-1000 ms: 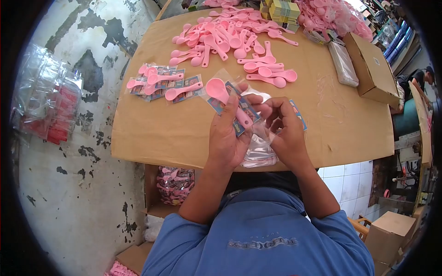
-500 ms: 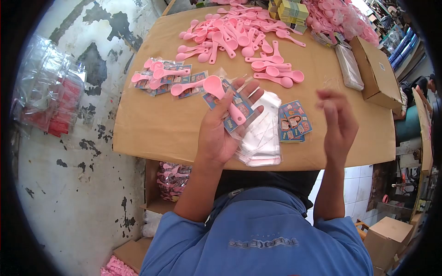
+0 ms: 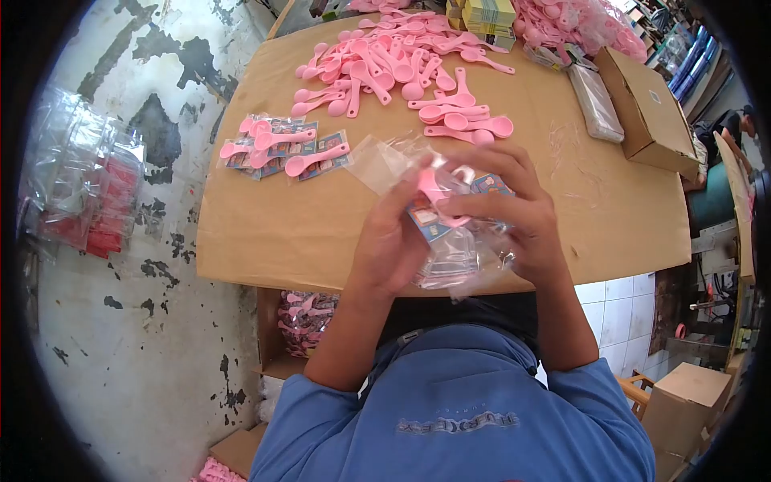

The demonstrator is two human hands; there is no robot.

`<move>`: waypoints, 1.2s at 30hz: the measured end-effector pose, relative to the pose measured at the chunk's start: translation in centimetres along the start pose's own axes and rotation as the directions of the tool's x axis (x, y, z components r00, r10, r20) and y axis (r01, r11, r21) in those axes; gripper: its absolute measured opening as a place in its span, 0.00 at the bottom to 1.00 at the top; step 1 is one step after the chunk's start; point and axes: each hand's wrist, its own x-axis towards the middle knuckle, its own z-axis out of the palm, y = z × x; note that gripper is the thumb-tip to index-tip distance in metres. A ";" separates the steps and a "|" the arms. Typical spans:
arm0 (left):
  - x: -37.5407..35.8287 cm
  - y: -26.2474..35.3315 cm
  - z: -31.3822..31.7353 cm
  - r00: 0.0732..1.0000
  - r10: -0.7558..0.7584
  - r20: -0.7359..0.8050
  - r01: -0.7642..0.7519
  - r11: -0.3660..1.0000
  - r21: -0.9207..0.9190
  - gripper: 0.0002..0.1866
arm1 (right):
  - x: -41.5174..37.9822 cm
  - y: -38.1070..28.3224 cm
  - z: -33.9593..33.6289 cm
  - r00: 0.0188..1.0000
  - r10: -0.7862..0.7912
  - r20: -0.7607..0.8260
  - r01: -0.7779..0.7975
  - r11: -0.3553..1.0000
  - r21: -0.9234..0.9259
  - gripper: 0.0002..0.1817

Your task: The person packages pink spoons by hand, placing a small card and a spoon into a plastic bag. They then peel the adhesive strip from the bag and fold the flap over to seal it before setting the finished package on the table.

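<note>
Between both hands is a clear plastic bag with a pink spoon [image 3: 431,186] and a blue printed card [image 3: 429,222] in it. My left hand [image 3: 391,241] grips its left side, thumb and fingers closed on the bag. From the right, my right hand [image 3: 518,210] bends its fingers over the spoon's lower end and pinches the plastic. Below the hands lie clear bags [image 3: 450,269], partly covered. A second blue card [image 3: 491,185] shows behind the right fingers. To the left, bagged spoons with cards [image 3: 320,157] lie on the table.
Many loose pink spoons [image 3: 377,60] are heaped on the brown table [image 3: 281,217]. At the back stand stacks of yellow cards [image 3: 488,18]. A cardboard box [image 3: 646,112] and a wrapped bundle [image 3: 594,103] sit at the right. Boxes stand beneath the table's left side.
My right hand has come left and closed on the bag. The bagged spoon has moved right and down from above my left palm to between both hands. The view has shifted slightly.
</note>
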 end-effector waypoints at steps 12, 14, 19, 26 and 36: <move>-1.3 0.8 0.6 0.975 0.204 0.084 -0.211 0.756 0.620 0.24 | -1.4 -1.2 1.4 0.720 0.685 0.112 -0.605 0.539 0.586 0.26; -1.7 0.5 1.6 0.951 0.307 0.040 -0.255 0.702 0.666 0.24 | -1.3 -0.9 1.4 0.802 0.582 -0.135 -0.524 0.794 0.308 0.25; -2.2 -0.4 1.4 0.909 0.409 0.076 -0.301 0.522 0.798 0.28 | 0.7 -0.1 1.1 0.955 0.016 -0.295 -0.112 0.943 -0.312 0.19; -3.0 -0.5 2.5 0.893 0.412 0.181 -0.299 0.241 0.923 0.33 | 1.5 -0.1 2.3 0.957 -0.080 -0.277 -0.041 0.914 -0.405 0.18; -3.0 -0.3 3.1 0.939 0.282 0.198 -0.255 0.182 0.950 0.33 | 1.6 1.3 1.1 0.920 0.046 -0.389 -0.152 0.957 -0.247 0.11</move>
